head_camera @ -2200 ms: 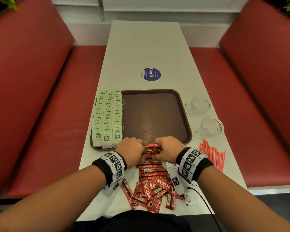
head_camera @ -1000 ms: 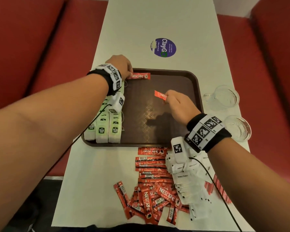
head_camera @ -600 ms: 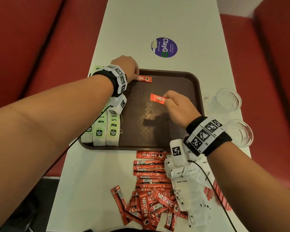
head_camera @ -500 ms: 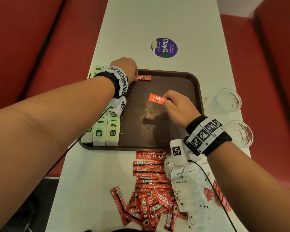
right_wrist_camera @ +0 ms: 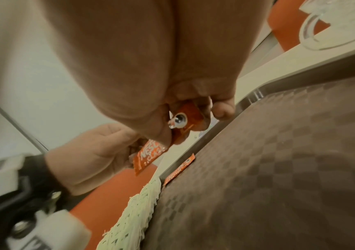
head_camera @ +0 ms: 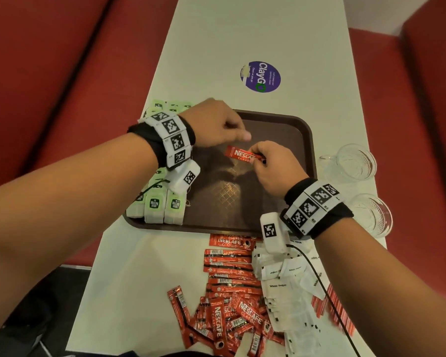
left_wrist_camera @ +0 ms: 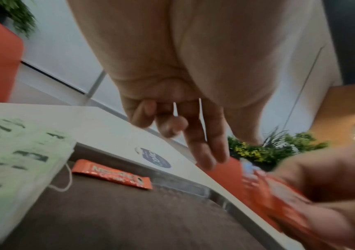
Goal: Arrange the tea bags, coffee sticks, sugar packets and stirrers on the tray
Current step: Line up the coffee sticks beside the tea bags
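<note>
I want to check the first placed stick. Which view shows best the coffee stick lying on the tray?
The left wrist view: the lying coffee stick is unobstructed near the tray far rim. The right wrist view shows it edge-on, small. In the head view the left hand hides it.

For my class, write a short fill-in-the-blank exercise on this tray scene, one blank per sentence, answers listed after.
1. The right hand pinches a red ____ stick above the tray.
2. The tea bags stand in rows along the tray's ____ side.
3. One coffee stick already lies by the tray's ____ rim.
4. The white sugar packets lie ____ the tray.

Answers: coffee; left; far; off
</note>
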Demonstrator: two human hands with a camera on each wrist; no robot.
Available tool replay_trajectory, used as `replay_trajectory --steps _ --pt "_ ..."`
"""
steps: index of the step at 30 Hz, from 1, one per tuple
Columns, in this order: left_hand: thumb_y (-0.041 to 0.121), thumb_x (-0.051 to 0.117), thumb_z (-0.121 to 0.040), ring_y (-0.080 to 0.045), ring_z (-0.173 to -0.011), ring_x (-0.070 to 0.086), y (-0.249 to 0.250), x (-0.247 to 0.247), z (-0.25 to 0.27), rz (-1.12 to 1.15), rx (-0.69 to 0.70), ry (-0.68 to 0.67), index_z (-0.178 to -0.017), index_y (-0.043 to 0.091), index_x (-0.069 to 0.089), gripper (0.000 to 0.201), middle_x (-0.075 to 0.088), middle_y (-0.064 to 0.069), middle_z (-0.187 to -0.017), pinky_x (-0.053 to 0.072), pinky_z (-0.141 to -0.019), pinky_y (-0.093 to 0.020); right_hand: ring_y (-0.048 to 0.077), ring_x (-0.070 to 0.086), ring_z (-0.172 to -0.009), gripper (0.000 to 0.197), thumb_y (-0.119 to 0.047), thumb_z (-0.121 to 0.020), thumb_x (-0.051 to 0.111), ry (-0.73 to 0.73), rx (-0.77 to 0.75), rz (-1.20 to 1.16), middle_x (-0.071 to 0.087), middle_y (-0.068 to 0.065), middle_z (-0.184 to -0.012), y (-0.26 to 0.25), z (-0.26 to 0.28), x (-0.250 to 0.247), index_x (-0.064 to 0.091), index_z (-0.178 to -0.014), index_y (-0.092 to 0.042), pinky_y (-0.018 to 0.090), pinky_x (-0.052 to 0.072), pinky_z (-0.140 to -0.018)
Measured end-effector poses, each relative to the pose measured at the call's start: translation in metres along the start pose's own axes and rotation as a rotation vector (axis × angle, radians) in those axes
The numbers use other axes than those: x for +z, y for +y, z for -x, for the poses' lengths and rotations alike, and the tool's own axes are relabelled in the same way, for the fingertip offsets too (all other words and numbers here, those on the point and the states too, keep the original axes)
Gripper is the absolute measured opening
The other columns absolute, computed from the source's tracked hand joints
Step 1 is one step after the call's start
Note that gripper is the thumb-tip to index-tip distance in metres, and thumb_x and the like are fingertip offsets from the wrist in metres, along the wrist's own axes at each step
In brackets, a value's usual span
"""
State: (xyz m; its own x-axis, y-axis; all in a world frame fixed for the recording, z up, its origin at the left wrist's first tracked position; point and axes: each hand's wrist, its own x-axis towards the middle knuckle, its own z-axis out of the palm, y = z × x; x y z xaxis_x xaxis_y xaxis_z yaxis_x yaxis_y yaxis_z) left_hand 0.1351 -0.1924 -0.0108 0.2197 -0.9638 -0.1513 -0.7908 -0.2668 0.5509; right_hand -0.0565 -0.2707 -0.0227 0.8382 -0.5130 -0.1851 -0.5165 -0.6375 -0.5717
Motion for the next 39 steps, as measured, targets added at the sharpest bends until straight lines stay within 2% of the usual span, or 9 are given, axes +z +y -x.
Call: replay_trajectory --steps 3,6,9,11,16,21,26,30,39 --pt "0.047 0.070 -0.087 0.003 -0.075 0.056 0.000 0.009 0.014 -0.050 0.089 -0.068 -0.095 0.034 0.075 0.016 0.064 0.020 -0.079 0.035 -0.067 -0.015 0.015 0.056 -0.092 0.017 -0.017 -0.098 0.058 0.012 -0.020 0.011 0.062 -0.001 -0.103 -0.001 -0.004 0.001 0.066 -0.112 -0.019 0.026 0.039 -0.079" --pt "0.039 0.069 -0.090 -0.003 -0.076 0.057 -0.010 0.013 0.014 -0.103 0.055 -0.030 -0.094 0.033 0.075 0.009 0.067 0.014 -0.082 0.043 -0.071 -0.024 0.009 0.052 -0.092 0.023 -0.019 -0.097 0.059 0.028 -0.016 0.000 0.061 -0.004 -0.107 0.000 -0.004 0.002 0.063 -0.120 -0.019 0.022 0.037 -0.081" --pt "0.036 0.069 -0.091 -0.014 -0.090 0.061 -0.031 0.007 0.004 -0.192 -0.111 0.029 -0.098 0.029 0.075 0.011 0.070 0.007 -0.095 0.048 -0.083 -0.032 0.004 0.053 -0.082 0.039 -0.023 -0.094 0.064 0.032 0.064 -0.052 0.058 -0.008 -0.104 0.006 -0.001 0.005 0.051 -0.131 -0.022 0.017 0.037 -0.072" --pt "0.035 0.069 -0.092 -0.017 -0.093 0.061 -0.048 0.003 -0.007 -0.227 -0.225 0.076 -0.101 0.027 0.075 0.014 0.071 0.004 -0.101 0.047 -0.083 -0.032 0.002 0.054 -0.079 0.041 -0.028 -0.093 0.067 -0.068 0.091 -0.040 0.058 -0.010 -0.097 0.011 0.004 0.007 0.050 -0.130 -0.024 0.018 0.039 -0.069" --pt "0.034 0.073 -0.088 -0.019 -0.094 0.065 -0.063 0.000 -0.031 -0.238 -0.352 0.094 -0.099 0.028 0.077 0.013 0.073 0.005 -0.100 0.052 -0.079 -0.033 0.010 0.061 -0.086 0.033 -0.044 -0.080 0.079 -0.494 0.075 0.130 0.064 -0.010 -0.095 0.012 0.027 0.013 0.063 -0.103 -0.027 0.024 0.048 -0.074" --pt "0.031 0.076 -0.084 -0.016 -0.086 0.066 -0.066 0.005 -0.042 -0.258 -0.417 0.078 -0.080 0.031 0.072 0.005 0.073 0.010 -0.090 0.054 -0.075 -0.033 0.012 0.065 -0.083 0.035 -0.047 -0.072 0.084 -0.637 0.081 0.307 0.071 -0.008 -0.091 0.011 0.037 0.019 0.072 -0.097 -0.024 0.030 0.056 -0.077" --pt "0.032 0.077 -0.083 -0.018 -0.093 0.065 -0.063 0.006 -0.046 -0.243 -0.414 0.115 -0.092 0.030 0.072 0.011 0.071 0.009 -0.094 0.053 -0.082 -0.035 0.009 0.067 -0.083 0.025 -0.041 -0.077 0.083 -0.641 0.066 0.283 0.073 -0.010 -0.089 0.013 0.043 0.021 0.077 -0.095 -0.025 0.028 0.056 -0.077" --pt "0.031 0.078 -0.084 -0.017 -0.094 0.063 -0.055 0.010 -0.049 -0.253 -0.331 0.025 -0.099 0.026 0.073 0.016 0.069 0.006 -0.098 0.048 -0.076 -0.029 0.009 0.066 -0.086 0.025 -0.040 -0.079 0.081 -0.642 0.049 0.266 0.072 -0.011 -0.094 0.012 0.044 0.021 0.077 -0.098 -0.025 0.027 0.054 -0.079" --pt "0.032 0.075 -0.085 -0.021 -0.091 0.065 -0.049 0.014 -0.052 -0.298 -0.360 0.013 -0.094 0.027 0.073 0.011 0.072 0.003 -0.100 0.049 -0.074 -0.030 0.007 0.064 -0.085 0.022 -0.036 -0.083 0.078 -0.605 0.059 0.218 0.072 -0.011 -0.096 0.006 0.051 0.026 0.076 -0.103 -0.026 0.025 0.051 -0.078"
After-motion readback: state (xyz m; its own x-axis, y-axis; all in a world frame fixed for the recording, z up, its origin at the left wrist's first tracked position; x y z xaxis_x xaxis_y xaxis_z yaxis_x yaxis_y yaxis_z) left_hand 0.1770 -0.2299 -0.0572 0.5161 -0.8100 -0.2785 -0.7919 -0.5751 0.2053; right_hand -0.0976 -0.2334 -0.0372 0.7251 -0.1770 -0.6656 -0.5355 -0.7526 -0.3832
